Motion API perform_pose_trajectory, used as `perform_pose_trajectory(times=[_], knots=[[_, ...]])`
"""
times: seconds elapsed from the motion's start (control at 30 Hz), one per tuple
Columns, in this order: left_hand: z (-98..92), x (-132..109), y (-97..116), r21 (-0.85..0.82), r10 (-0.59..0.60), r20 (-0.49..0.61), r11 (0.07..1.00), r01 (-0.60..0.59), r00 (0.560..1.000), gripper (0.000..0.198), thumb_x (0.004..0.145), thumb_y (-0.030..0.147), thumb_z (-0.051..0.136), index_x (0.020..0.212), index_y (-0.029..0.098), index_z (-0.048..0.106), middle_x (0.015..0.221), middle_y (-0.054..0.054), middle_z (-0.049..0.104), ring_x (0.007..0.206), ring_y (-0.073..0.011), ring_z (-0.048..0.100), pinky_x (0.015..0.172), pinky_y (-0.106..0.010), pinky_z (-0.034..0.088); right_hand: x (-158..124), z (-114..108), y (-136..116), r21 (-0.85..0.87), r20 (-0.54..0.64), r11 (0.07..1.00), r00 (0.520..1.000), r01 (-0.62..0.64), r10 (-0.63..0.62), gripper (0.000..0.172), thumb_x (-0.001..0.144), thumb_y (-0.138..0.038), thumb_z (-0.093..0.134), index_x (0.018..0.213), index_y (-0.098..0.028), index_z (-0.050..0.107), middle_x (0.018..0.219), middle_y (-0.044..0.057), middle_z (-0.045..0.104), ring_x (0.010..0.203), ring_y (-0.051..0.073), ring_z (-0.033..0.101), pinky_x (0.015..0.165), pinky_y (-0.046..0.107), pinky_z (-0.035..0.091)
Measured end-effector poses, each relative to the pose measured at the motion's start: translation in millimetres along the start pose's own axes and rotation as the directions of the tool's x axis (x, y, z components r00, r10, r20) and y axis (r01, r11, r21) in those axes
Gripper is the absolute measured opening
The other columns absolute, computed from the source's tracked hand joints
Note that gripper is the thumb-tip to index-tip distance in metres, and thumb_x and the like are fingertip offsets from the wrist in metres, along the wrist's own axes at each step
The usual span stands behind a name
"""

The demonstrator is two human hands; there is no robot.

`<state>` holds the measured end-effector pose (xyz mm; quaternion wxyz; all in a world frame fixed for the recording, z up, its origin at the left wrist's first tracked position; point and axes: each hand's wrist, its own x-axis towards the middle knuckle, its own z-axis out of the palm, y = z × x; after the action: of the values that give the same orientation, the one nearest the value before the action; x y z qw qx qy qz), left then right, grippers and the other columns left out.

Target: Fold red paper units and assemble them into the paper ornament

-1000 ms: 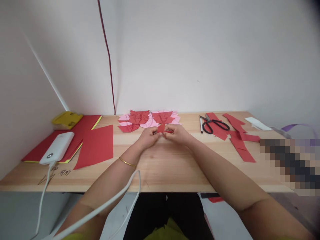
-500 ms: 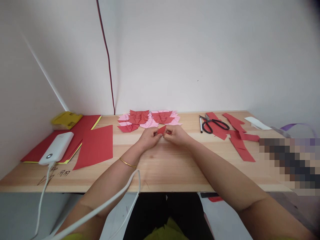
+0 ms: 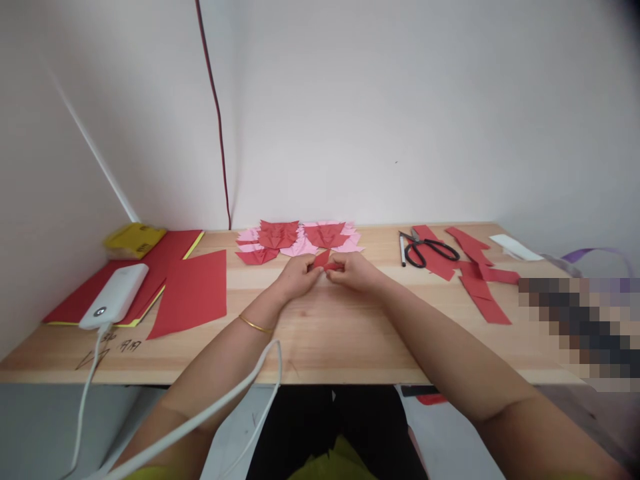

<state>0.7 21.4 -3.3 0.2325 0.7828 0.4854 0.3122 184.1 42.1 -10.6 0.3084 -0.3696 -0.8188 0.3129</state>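
White cable [image 3: 200, 413] looping in near left, a red sheet [image 3: 193, 293] lying flat beyond it. Now mid-table: left hand [image 3: 299, 275] pinching the small red paper [image 3: 323, 259], right hand [image 3: 356, 269] pinching its other side! Farther right, scissors [image 3: 424, 242] on red scraps [image 3: 484, 303]; far centre, pink-and-red folds [image 3: 277, 235] by the wall [image 3: 320, 120].

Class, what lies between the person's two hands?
In the head view, a small piece of red paper lies between the left hand and the right hand, both gripping it.
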Motion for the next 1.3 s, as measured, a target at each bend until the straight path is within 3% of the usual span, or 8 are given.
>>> perform_pose_trajectory(times=[0.1, 0.3, 0.5, 0.7, 0.8, 0.87, 1.07, 1.3], knots=[[1.2, -0.5, 0.2, 0.005, 0.049, 0.013, 0.999, -0.049, 0.999, 0.013, 0.078, 0.022, 0.051, 0.070, 0.014, 0.057, 0.064, 0.000, 0.052, 0.060, -0.0114, 0.041, 0.057, -0.024, 0.030, -0.7, 0.8, -0.5, -0.046, 0.011, 0.999, 1.000, 0.003, -0.003, 0.010, 0.070, -0.024, 0.052, 0.062, -0.017, 0.051, 0.058, -0.004, 0.049, 0.057, 0.010, 0.042, 0.054, 0.022, 0.030], [0.1, 0.4, -3.0, 0.013, 0.034, 0.052, 0.999, -0.035, 0.998, 0.016, 0.079, 0.025, 0.050, 0.074, 0.014, 0.059, 0.070, -0.001, 0.056, 0.063, -0.0129, 0.045, 0.059, -0.025, 0.032, -0.5, 0.2, -1.7, 0.011, 0.031, 1.000, 0.999, 0.017, -0.018, 0.007, 0.068, -0.021, 0.051, 0.066, -0.018, 0.057, 0.058, -0.003, 0.050, 0.059, 0.012, 0.043, 0.055, 0.023, 0.031], [-8.6, 1.3, 1.0, -0.016, 0.026, 0.094, 1.000, -0.025, 0.995, 0.016, 0.078, 0.025, 0.050, 0.066, 0.015, 0.055, 0.063, 0.002, 0.050, 0.059, -0.0108, 0.041, 0.056, -0.023, 0.030, 2.2, 1.6, -1.8, -0.011, 0.001, 1.000, 1.000, 0.026, -0.026, 0.009, 0.067, -0.021, 0.050, 0.058, -0.018, 0.049, 0.057, -0.004, 0.047, 0.055, 0.009, 0.041, 0.051, 0.022, 0.029], [-20.0, -1.7, -5.1, -0.058, -0.080, 0.014, 0.995, 0.081, 0.997, 0.021, 0.076, 0.032, 0.053, 0.064, 0.015, 0.052, 0.061, 0.003, 0.046, 0.058, -0.0103, 0.038, 0.054, -0.023, 0.028, 0.5, -18.9, 2.9, 0.102, -0.059, 0.981, 0.984, -0.163, 0.170, 0.007, 0.064, -0.020, 0.051, 0.062, -0.017, 0.057, 0.056, -0.003, 0.054, 0.053, 0.010, 0.046, 0.049, 0.021, 0.032], [-19.7, -1.3, -14.9, -0.198, -0.159, -0.030, 0.969, 0.150, 0.987, 0.023, 0.076, 0.036, 0.054, 0.068, 0.014, 0.054, 0.062, 0.003, 0.048, 0.058, -0.0097, 0.040, 0.054, -0.022, 0.031, 0.6, -32.1, 5.7, 0.222, -0.210, 0.959, 0.952, -0.176, 0.223, 0.005, 0.065, -0.021, 0.054, 0.064, -0.017, 0.057, 0.059, -0.001, 0.059, 0.056, 0.011, 0.052, 0.055, 0.023, 0.039], [-16.3, -0.4, -18.7, -0.308, -0.193, -0.039, 0.936, 0.172, 0.980, 0.026, 0.076, 0.038, 0.056, 0.069, 0.013, 0.054, 0.063, 0.002, 0.050, 0.058, -0.0094, 0.042, 0.055, -0.022, 0.033, 1.0, -34.1, 3.7, 0.323, -0.238, 0.931, 0.938, -0.168, 0.252, 0.009, 0.069, -0.026, 0.057, 0.068, -0.017, 0.057, 0.060, 0.000, 0.060, 0.057, 0.012, 0.054, 0.059, 0.024, 0.043], [-1.2, -0.1, -12.2, -0.533, -0.180, -0.020, 0.834, 0.142, 0.983, 0.027, 0.074, 0.038, 0.061, 0.067, 0.013, 0.054, 0.061, 0.002, 0.052, 0.057, -0.0085, 0.045, 0.059, -0.023, 0.036, 1.1, -7.6, -8.0, 0.398, -0.057, 0.909, 0.985, -0.127, 0.163, 0.029, 0.071, -0.040, 0.065, 0.088, -0.017, 0.059, 0.068, -0.001, 0.060, 0.062, 0.011, 0.055, 0.061, 0.024, 0.042], [8.3, -0.7, -5.9, -0.624, -0.171, 0.036, 0.766, 0.156, 0.985, 0.025, 0.071, 0.036, 0.065, 0.068, 0.013, 0.055, 0.062, 0.001, 0.056, 0.060, -0.0097, 0.051, 0.063, -0.025, 0.040, 4.4, 7.2, -5.5, 0.349, -0.134, 0.933, 0.980, -0.090, 0.145, 0.025, 0.074, -0.041, 0.061, 0.072, -0.017, 0.055, 0.064, -0.002, 0.057, 0.059, 0.011, 0.051, 0.058, 0.024, 0.038]])
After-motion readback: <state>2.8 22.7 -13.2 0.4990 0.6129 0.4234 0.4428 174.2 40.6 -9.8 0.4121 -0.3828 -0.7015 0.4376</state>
